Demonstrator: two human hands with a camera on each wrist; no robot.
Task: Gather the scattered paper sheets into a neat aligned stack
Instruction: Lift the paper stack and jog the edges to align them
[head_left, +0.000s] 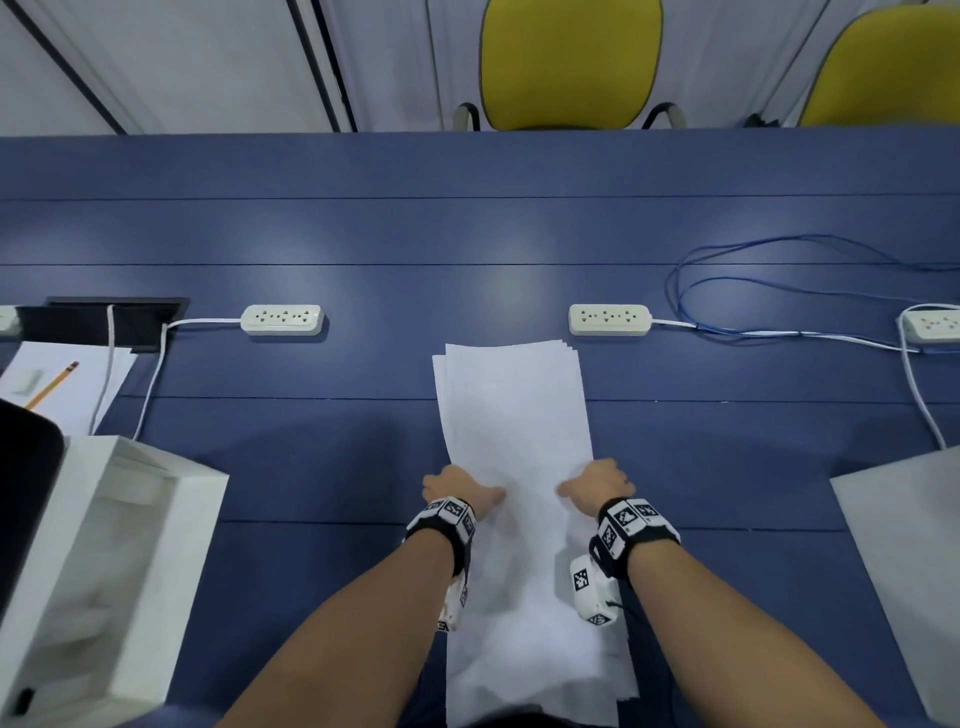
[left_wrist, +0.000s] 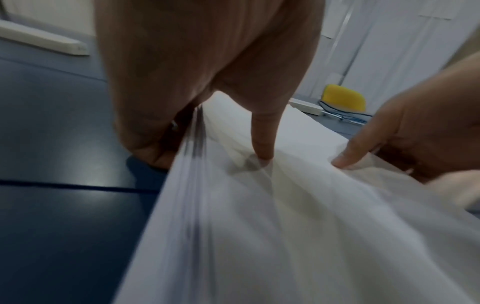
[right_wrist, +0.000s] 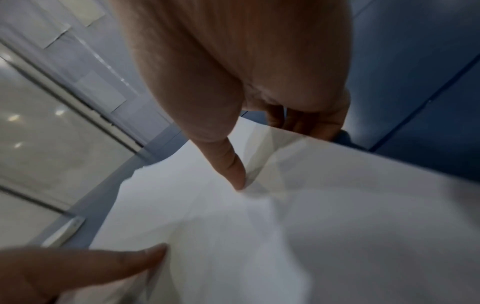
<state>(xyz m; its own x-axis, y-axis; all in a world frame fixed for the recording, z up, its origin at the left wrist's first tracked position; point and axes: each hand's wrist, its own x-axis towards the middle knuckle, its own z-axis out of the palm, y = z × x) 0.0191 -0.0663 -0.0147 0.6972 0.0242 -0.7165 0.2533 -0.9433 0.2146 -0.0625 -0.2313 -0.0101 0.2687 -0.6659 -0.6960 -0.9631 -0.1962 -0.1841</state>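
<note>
A stack of white paper sheets (head_left: 514, 405) lies lengthwise on the blue table (head_left: 311, 234), its far edges slightly fanned. My left hand (head_left: 457, 491) grips the stack's left edge and my right hand (head_left: 597, 486) grips its right edge. In the left wrist view the left thumb (left_wrist: 262, 139) presses on top of the paper (left_wrist: 285, 226) while the fingers curl under its edge. In the right wrist view the right thumb (right_wrist: 223, 160) presses the top sheet (right_wrist: 311, 226), with the fingers (right_wrist: 311, 123) wrapped around the edge. The paper bows and creases between the thumbs.
Three white power strips (head_left: 282, 319) (head_left: 609, 319) (head_left: 932, 322) lie across the table behind the stack, with a blue cable (head_left: 779, 291) looped at the right. An open white box (head_left: 119, 545) stands at the left, a pencil on paper (head_left: 52, 384) behind it. Yellow chairs (head_left: 569, 62) stand beyond the far edge.
</note>
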